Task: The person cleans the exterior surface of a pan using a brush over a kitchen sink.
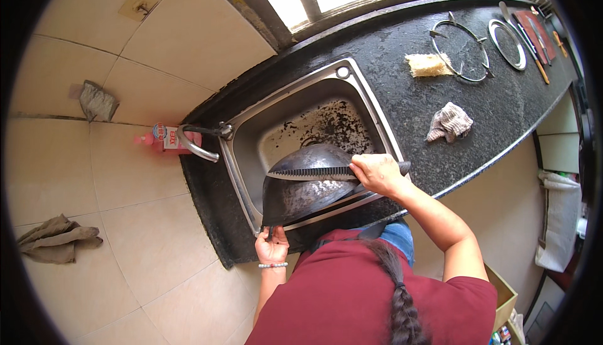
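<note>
A dark wok [301, 204] rests tilted over the near part of the steel sink [372, 94], its rounded outer side up, with shiny bare patches. My left hand [271, 247] grips its edge at the near left corner of the sink. In my right hand [377, 174] is a knife with a coarse saw-toothed blade [308, 173], which lies across the wok pointing left. A dark handle end sticks out past my right fist. Black flakes [339, 122] cover much of the sink floor.
A curved faucet [200, 149] and a pink bottle [173, 139] stand left of the sink. On the dark counter to the right are a fibrous scrub pad [428, 65], a crumpled cloth [450, 123], a pronged burner ring [471, 80], a metal ring [522, 56] and a reddish board [532, 31].
</note>
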Demonstrator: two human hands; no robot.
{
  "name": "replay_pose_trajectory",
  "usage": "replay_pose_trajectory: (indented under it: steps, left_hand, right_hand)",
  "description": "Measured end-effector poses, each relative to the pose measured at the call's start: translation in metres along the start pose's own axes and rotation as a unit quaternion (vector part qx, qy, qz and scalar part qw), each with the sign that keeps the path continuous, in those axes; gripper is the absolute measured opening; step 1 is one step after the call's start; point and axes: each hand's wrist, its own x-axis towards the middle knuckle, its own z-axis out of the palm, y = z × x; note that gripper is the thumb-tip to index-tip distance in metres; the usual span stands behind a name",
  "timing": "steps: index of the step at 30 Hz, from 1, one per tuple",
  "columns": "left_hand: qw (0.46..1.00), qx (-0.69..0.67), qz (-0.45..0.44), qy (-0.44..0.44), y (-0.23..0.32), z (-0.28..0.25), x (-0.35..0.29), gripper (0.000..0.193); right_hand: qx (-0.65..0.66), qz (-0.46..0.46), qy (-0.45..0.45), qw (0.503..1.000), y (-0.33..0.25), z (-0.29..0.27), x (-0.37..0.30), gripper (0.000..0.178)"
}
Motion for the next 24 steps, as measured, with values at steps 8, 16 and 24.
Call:
replay_pose_trajectory:
  steps: [8,16,24]
  left_hand:
    - [0.999,-0.029,0.011,0.022,-0.003,0.004,-0.002,0.016]
    - [0.998,-0.017,0.009,0.065,-0.004,0.007,-0.007,0.017]
    - [0.994,0.000,0.020,0.104,-0.005,0.009,-0.008,0.013]
  right_hand:
    - [-0.063,-0.145,0.008,0.987,-0.029,0.011,0.035,0.026]
    - [-0.066,-0.205,-0.038,0.976,-0.028,-0.001,0.020,0.026]
    - [-0.052,-0.181,-0.076,0.979,-0.035,-0.001,0.022,0.027]
